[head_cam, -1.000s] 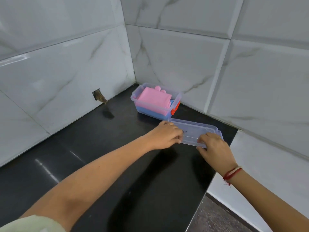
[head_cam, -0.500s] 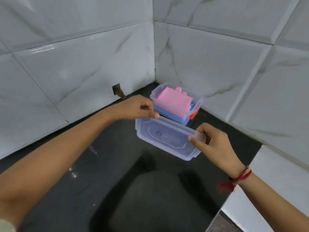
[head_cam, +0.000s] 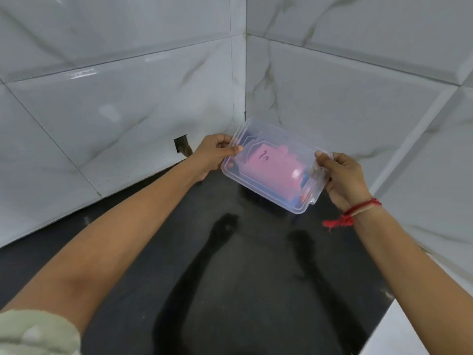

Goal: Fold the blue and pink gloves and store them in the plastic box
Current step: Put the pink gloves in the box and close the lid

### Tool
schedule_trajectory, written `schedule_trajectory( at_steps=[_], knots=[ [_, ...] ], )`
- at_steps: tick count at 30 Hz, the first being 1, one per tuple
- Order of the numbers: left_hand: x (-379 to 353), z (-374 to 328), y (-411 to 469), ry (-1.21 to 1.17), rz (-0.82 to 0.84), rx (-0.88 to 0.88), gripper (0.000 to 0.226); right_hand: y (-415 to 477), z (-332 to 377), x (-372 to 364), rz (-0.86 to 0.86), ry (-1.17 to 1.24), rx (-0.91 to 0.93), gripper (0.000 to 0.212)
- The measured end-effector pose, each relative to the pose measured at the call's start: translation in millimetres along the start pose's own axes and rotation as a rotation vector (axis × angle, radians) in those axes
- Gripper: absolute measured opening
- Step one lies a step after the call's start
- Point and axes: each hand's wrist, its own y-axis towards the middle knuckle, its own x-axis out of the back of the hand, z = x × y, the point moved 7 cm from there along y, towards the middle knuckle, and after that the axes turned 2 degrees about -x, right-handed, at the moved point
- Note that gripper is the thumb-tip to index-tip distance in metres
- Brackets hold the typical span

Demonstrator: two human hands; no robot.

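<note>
Currently, the left hand (head_cam: 212,152) and right hand (head_cam: 344,179) each pinch one end of the clear lid (head_cam: 275,165), held tilted over the plastic box (head_cam: 294,201) on the black counter (head_cam: 230,278). Folded pink glove (head_cam: 271,166) shows through.

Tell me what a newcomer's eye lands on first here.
First, the clear lid held over the plastic box in the tiled corner, with the pink glove showing through it. The left hand grips the lid's left end and the right hand its right end, a red thread tied at that wrist. Below stretches the glossy black counter, mirroring both arms.
</note>
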Motion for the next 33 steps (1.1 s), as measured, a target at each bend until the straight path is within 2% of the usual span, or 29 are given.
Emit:
schedule_trajectory(
  at_steps=[3,5,9,12,15,17,19,24,29,31,33],
  knots=[
    [-3,-3,23,0.224,-0.169,-0.064,0.021,25,0,3,-0.071,-0.019,-0.022,0.013],
    [-7,-4,34,0.308,-0.229,-0.093,0.021,39,-2,6,-0.092,-0.048,-0.033,0.002],
    [-12,-2,51,0.452,-0.264,-0.100,0.026,56,-16,17,-0.108,-0.242,-0.039,0.024],
    [-16,4,53,0.649,-0.289,-0.093,0.027,57,-29,24,-0.170,-0.440,0.026,0.035],
    [-22,6,51,0.777,-0.336,-0.103,0.028,59,-26,27,-0.258,-0.520,0.139,0.027],
    [-25,5,50,0.813,-0.356,-0.109,0.030,59,-24,27,-0.297,-0.551,0.178,0.021],
    [-26,4,50,0.856,-0.370,-0.126,0.031,59,-26,27,-0.315,-0.574,0.201,0.025],
    [-34,3,49,1.007,-0.390,-0.216,0.031,62,-32,26,-0.364,-0.618,0.192,0.018],
    [-38,3,55,1.023,-0.408,-0.220,0.030,65,-42,28,-0.377,-0.613,0.136,0.031],
    [-38,4,58,1.016,-0.415,-0.209,0.030,66,-44,30,-0.388,-0.590,0.108,0.014],
    [-39,5,62,1.024,-0.410,-0.195,0.031,68,-48,31,-0.398,-0.577,0.078,0.033]
  ],
)
